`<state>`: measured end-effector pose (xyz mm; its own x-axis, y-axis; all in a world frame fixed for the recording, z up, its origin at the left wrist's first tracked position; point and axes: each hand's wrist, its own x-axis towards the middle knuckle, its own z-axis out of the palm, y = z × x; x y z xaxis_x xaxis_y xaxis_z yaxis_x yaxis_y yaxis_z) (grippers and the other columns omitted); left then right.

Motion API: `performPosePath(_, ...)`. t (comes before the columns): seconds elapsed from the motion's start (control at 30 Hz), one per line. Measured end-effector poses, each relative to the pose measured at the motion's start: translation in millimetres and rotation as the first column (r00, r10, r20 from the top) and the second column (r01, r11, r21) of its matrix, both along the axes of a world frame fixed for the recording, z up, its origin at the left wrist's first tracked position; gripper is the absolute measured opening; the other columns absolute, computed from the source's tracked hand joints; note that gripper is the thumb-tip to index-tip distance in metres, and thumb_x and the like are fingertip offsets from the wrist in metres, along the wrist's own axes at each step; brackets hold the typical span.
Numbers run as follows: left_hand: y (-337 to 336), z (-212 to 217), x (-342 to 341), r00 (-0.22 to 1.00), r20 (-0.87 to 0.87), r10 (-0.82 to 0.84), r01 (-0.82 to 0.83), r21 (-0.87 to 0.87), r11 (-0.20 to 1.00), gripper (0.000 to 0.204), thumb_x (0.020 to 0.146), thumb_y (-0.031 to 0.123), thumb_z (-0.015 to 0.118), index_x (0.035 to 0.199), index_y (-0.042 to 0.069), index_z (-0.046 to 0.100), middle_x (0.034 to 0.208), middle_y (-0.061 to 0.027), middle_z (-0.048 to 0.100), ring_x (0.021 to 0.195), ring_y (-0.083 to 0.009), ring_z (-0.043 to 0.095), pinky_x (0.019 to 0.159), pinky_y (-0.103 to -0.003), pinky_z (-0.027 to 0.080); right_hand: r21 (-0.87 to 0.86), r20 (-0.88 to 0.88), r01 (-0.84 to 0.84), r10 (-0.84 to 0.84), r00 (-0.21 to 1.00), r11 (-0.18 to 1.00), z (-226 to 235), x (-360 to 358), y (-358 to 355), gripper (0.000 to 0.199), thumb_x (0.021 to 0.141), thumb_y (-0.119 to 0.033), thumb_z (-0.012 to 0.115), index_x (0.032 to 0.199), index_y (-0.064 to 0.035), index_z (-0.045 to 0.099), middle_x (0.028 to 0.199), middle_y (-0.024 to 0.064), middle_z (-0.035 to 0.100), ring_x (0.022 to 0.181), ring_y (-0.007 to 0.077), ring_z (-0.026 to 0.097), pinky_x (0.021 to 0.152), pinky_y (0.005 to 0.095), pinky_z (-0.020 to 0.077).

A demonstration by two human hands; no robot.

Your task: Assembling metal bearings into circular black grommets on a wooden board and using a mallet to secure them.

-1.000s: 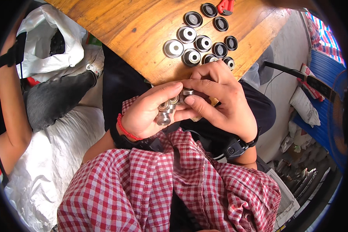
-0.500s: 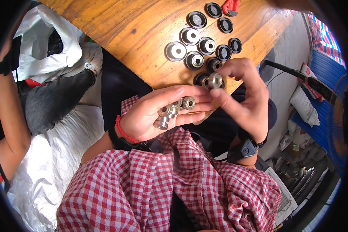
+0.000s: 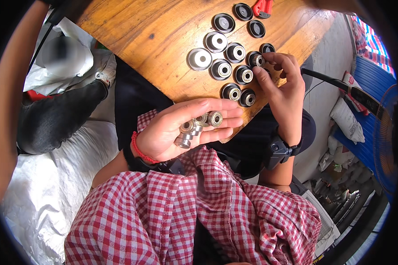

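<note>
Head view: left hand (image 3: 169, 131) flat under bearings (image 3: 201, 119) at table edge (image 3: 151, 77), bare wood (image 3: 139, 37) beyond; right hand (image 3: 282, 85) pinching another bearing (image 3: 258, 62).

Note dark print (image 3: 354, 128) on the white sack (image 3: 343, 115) at far right; too small to read reliably.

Bearings (image 3: 182, 143): silver-grey. Round caps (image 3: 256, 28): black. Tabletop (image 3: 154, 57): orange-brown, dark-streaked. Checked garment (image 3: 119, 216): red-and-white. Bracelet (image 3: 137, 151): red. Wall panel (image 3: 362, 79): blue.
</note>
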<state>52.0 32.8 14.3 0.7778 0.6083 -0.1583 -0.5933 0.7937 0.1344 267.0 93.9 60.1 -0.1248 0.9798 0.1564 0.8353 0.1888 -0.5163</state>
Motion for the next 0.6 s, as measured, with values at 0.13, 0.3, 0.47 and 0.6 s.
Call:
performPosePath(0.13, 0, 0, -1, 1.000, -0.004, -0.002, 0.002, -0.001, 1.000, 0.053, 0.100, 0.026, 0.027, 0.137, -0.012, 0.027, 0.144, -0.0236, 0.031, 0.134, -0.0343, 0.033, 0.111, -0.043, 0.029, 0.008, 0.006, -0.003, 0.003, 1.000, 1.000, -2, -1, 2, 0.026, 0.075, -0.012, 0.074, 0.097, -0.0037, 0.063, 0.092, 0.0100, 0.059, 0.086, 0.0248, 0.060, 0.077, 0.0324, 0.0478)
performPosePath(0.3, 2, -2, -2, 1.000, -0.005, 0.006, -0.006, -0.017, 1.000, 0.053, 0.100, 0.027, 0.028, 0.138, -0.011, 0.027, 0.144, -0.0233, 0.031, 0.134, -0.0346, 0.033, 0.110, -0.043, 0.029, -0.021, 0.014, 0.005, -0.005, 1.000, 1.000, 0, -8, 5, 0.024, 0.075, -0.011, 0.073, 0.096, -0.0030, 0.063, 0.090, 0.0095, 0.059, 0.085, 0.0241, 0.060, 0.077, 0.0330, 0.0473)
performPosePath(0.47, 1, -8, 2, 1.000, 0.001, 0.024, -0.024, -0.032, 0.999, 0.053, 0.100, 0.027, 0.029, 0.137, -0.010, 0.028, 0.144, -0.0230, 0.033, 0.134, -0.0348, 0.033, 0.110, -0.043, 0.029, 0.037, -0.026, -0.019, 0.020, 0.999, 0.999, -10, -12, 8, 0.017, 0.077, -0.008, 0.069, 0.091, -0.0022, 0.063, 0.082, 0.0101, 0.058, 0.079, 0.0245, 0.058, 0.072, 0.0347, 0.0459)
performPosePath(0.6, 1, -15, 1, 0.996, -0.020, 0.081, -0.083, -0.086, 0.993, 0.053, 0.100, 0.028, 0.030, 0.137, -0.010, 0.029, 0.142, -0.0236, 0.034, 0.133, -0.0349, 0.034, 0.111, -0.043, 0.030, 0.012, -0.057, -0.057, 0.057, 0.997, 0.998, -26, -17, 17, 0.011, 0.077, -0.005, 0.065, 0.087, -0.0014, 0.061, 0.080, 0.0108, 0.057, 0.074, 0.0259, 0.056, 0.069, 0.0355, 0.0446)
